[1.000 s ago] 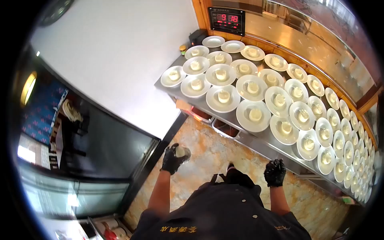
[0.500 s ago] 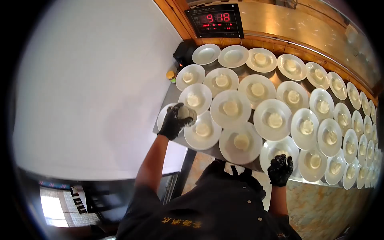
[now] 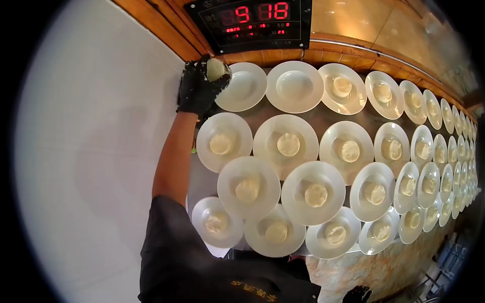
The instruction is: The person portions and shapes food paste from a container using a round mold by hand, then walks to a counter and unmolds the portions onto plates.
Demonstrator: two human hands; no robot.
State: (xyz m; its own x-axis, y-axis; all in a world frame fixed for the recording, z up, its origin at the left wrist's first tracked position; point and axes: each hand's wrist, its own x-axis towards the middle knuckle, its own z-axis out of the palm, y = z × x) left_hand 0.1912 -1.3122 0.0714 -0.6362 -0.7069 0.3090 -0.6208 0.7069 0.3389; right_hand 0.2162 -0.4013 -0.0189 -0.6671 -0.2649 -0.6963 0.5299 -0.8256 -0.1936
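A black-gloved left hand [image 3: 198, 88] reaches into the upper left of the frame, fingers curled, at the end of a raised, bare left forearm [image 3: 173, 156] angling up from a dark sleeve [image 3: 169, 235]. The gloved right hand [image 3: 356, 294] appears low, cropped by the bottom edge.

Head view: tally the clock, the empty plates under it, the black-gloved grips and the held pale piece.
Clock: 1
Empty plates: 2
Black-gloved grips: 2 (left grip, right grip partly in view)
Held pale piece: 1
Total: 6
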